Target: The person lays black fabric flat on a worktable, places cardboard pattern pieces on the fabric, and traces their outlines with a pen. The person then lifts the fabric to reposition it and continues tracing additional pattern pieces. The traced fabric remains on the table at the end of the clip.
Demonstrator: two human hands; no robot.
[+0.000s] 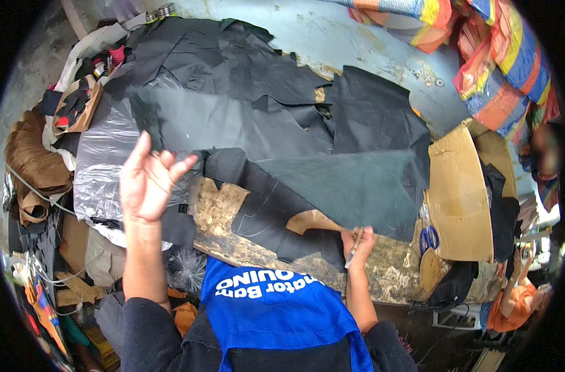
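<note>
My left hand (149, 180) is raised over the left side of the worktable, palm up, fingers apart and holding nothing. Beside its fingertips is the edge of a black sheet (214, 124), blurred as if moving. At the table's front edge, my right hand (358, 240) is closed around a slim pen (353, 253). A brown curved template (310, 220) reaches to that hand; whether the fingers also pinch it is hidden. Under the template lies black material (264, 214) bearing pale drawn lines. A dark green-black sheet (350, 186) spreads just beyond my right hand.
Scissors with blue handles (429, 239) lie right of my right hand, near a cardboard piece (459, 192). Black sheets (195, 56) pile up at the back. Clear plastic (105, 161) covers the left side. The worn wooden board (220, 204) shows in front.
</note>
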